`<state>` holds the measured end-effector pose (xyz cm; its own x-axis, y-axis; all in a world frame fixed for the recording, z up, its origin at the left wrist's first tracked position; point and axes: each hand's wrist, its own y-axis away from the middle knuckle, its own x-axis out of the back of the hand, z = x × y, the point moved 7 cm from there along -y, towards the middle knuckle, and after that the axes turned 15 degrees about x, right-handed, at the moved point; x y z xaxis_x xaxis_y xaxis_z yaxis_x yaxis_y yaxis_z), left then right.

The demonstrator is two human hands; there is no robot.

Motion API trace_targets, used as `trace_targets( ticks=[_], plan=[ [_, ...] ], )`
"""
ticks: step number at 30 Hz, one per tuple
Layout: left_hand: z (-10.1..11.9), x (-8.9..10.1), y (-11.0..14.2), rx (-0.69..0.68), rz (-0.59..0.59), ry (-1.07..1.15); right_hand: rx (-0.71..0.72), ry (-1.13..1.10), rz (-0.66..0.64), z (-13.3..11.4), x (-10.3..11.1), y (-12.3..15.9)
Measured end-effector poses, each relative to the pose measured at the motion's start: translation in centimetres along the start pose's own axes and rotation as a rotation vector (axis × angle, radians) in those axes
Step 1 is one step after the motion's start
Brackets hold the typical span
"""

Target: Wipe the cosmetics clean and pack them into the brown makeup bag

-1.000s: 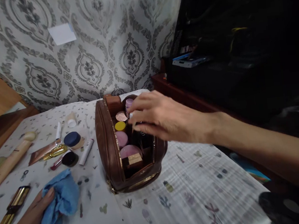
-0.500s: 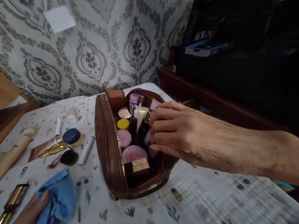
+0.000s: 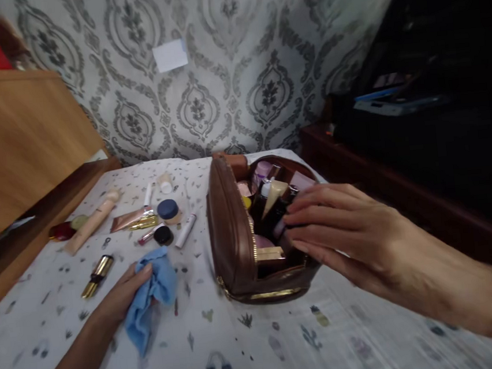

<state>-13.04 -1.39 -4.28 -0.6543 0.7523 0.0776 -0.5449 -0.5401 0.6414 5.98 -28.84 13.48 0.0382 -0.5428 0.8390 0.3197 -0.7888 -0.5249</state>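
Observation:
A brown zip cosmetic bag stands unzipped on the patterned cloth. Inside it are packed makeup items, among them a beige tube, a purple-capped container and a box with a gold top. My right hand reaches over the bag's right side, fingers stretched out at the contents. Nothing shows in its grasp, though the fingertips partly cover the items there. My left hand grips a crumpled blue cloth, left of the bag and just above the table. A gold and black lipstick lies beside that hand.
Left of the bag lie a blue-lidded jar, a black-lidded pot, a white tube and a long beige tube. A wooden panel stands at the left, a dark red ledge at the right.
The view has swung left, so everything sits farther right. My left hand with the blue cloth has come further into view. The right hand stays at the bag, fingers still stretched.

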Motion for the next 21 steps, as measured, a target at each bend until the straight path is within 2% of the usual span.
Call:
trace_targets(
  ticks=[3,5,7,10,12,13,15,18,21],
  plan=[
    [0.1,-0.2,-0.5,-0.078,-0.082,0.010,0.062,-0.058,0.143,-3.0,0.5,-1.3],
    [0.2,-0.4,-0.8,-0.121,-0.138,0.012,0.069,-0.171,0.203,-5.1,-0.3,-2.2],
    [0.3,-0.7,-0.9,-0.147,-0.190,0.011,0.041,-0.341,0.225,-7.1,-2.1,-3.2],
    [0.7,-1.3,-0.5,-0.180,-0.252,0.009,-0.011,-0.518,0.180,-9.7,-6.0,-4.6],
    [1.2,-1.5,-0.1,-0.222,-0.262,0.021,0.004,-0.606,0.114,-11.3,-9.0,-5.6],
    [1.6,-1.3,0.0,-0.250,-0.231,0.042,-0.020,-0.653,0.071,-11.7,-10.6,-6.1],
    [2.2,-0.2,0.0,-0.308,-0.097,0.115,-0.072,-0.752,0.032,-12.0,-13.5,-7.0],
    [2.9,2.0,-0.2,-0.379,0.135,0.234,-0.276,-0.922,0.029,-11.3,-17.9,-8.1],
    [3.5,4.3,-0.5,-0.436,0.306,0.335,-0.436,-1.069,0.060,-10.9,-21.6,-8.6]
  ],
)
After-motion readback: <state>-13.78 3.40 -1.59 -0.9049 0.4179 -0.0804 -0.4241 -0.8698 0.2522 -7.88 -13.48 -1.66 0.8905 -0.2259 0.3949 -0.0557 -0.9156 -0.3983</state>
